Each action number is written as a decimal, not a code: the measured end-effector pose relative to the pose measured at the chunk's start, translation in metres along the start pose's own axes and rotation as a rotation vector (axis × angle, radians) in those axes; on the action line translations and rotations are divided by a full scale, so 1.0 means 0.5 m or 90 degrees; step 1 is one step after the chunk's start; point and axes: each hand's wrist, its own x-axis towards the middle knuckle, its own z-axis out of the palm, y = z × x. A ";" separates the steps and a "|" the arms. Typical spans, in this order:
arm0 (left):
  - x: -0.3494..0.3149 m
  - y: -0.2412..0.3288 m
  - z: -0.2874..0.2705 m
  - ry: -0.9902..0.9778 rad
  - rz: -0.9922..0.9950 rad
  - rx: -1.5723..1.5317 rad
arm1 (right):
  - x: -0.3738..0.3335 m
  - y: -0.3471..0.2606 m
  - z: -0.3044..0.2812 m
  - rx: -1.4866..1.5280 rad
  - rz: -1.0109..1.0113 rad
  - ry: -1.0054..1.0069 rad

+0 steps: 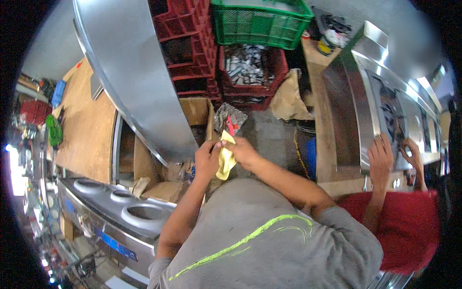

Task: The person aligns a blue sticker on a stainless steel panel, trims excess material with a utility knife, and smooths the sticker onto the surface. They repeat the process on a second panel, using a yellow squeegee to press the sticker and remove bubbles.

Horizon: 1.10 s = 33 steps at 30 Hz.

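My left hand [207, 159] and my right hand [242, 151] meet in front of my chest, both closed on a yellow cloth [225, 159] that hangs down between them. A small red tool [230, 126] sticks up just above the cloth at my right fingers; which hand grips it I cannot tell. A long curved sheet of shiny metal [134, 82] runs from the top of the view down to just left of my left hand.
A steel cooktop body with round burner holes [139, 214] lies at the lower left. Red crates [190, 48] and a green crate [260, 21] stack behind. At the right, another person in a red shirt [409, 226] rests hands on a steel stove [380, 115].
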 end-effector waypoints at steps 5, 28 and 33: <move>0.126 0.032 0.013 0.013 0.263 0.224 | 0.109 -0.141 -0.054 -0.124 -0.047 -0.079; -0.234 -0.270 -0.074 -0.056 -0.563 0.286 | 0.414 -0.254 -0.820 -0.953 -0.292 0.614; -0.323 -0.243 -0.110 -0.041 -0.710 0.125 | 0.458 -0.171 -0.916 -0.977 0.151 0.453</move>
